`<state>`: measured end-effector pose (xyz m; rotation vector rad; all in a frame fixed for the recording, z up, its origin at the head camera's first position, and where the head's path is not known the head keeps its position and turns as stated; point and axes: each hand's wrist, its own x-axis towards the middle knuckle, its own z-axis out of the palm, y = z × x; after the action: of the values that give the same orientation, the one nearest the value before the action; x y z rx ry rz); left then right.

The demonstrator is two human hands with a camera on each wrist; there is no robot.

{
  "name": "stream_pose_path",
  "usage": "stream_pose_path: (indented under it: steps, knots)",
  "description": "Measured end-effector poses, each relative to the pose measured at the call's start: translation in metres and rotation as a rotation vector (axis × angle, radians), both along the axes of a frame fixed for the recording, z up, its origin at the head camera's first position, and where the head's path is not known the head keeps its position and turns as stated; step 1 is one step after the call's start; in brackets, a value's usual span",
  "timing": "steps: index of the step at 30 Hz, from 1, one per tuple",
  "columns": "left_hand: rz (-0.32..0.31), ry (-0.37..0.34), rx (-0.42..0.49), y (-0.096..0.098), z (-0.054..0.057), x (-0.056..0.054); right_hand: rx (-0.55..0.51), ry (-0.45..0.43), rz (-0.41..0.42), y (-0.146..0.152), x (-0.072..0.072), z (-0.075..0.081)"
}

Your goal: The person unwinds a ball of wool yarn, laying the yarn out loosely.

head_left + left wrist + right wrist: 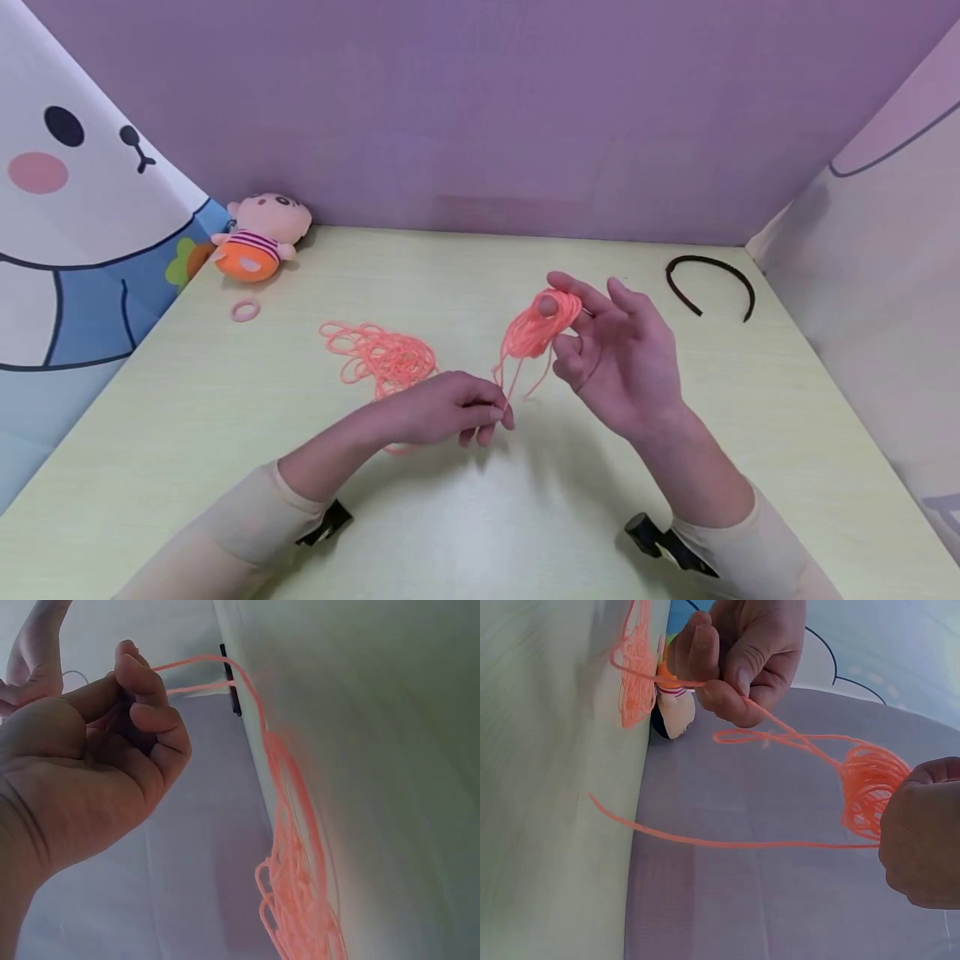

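Between the thumb and fingers of my left hand a strand of bright orange-pink cord is pinched, as the left wrist view also shows. My right hand, raised to the right of it, holds a wound coil of the cord looped about its fingers; one fingertip pokes through the loops. A strand runs from the coil to the left hand. One free end hangs from the coil toward the table. Behind the left hand a loose, tangled heap of the same cord lies on the table, partly covered by the forearm.
A plush doll leans at the table's back left corner, with a small pink ring in front of it. A dark headband lies at the back right. A purple wall panel closes off the table's far side.
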<state>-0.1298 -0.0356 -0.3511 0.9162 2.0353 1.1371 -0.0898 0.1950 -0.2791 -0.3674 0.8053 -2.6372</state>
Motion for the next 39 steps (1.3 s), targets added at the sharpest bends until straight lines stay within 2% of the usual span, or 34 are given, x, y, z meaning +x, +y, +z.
stream_pose_path:
  steps: [5, 14, 17, 22, 24, 26, 28, 30, 35, 39]
  knots:
    - [0.043, 0.006, -0.036, -0.006, 0.001, -0.008, -0.016, 0.005, 0.019, 0.001, 0.001, 0.002]
    - [0.135, -0.020, 0.010, -0.017, 0.002, -0.020, -0.050, 0.025, 0.097, 0.003, 0.000, 0.001]
    - [0.151, -0.030, 0.008, -0.017, 0.002, -0.020, -0.117, 0.064, 0.182, 0.004, -0.001, -0.002]
    - [0.168, -0.043, 0.022, -0.017, 0.003, -0.019, -0.284, 0.176, 0.395, 0.002, -0.004, -0.006]
    - [0.188, -0.038, 0.021, -0.018, 0.004, -0.020, -0.320, 0.211, 0.435, 0.002, -0.004, -0.007]
    - [0.208, -0.020, 0.015, -0.019, 0.006, -0.021, -0.325, 0.227, 0.433, 0.002, -0.004, -0.007]
    - [0.230, -0.007, 0.003, -0.022, 0.009, -0.022, -0.281, 0.229, 0.387, 0.002, -0.004, -0.007]
    - [0.250, 0.007, 0.003, -0.025, 0.011, -0.025, -0.187, 0.225, 0.311, 0.002, -0.004, -0.006]
    - [0.330, 0.033, 0.030, -0.036, 0.022, -0.031, 0.182, 0.182, 0.098, 0.003, -0.006, -0.006]
    - [0.414, 0.048, 0.079, -0.042, 0.033, -0.034, 0.399, 0.150, 0.041, 0.002, -0.010, -0.007]
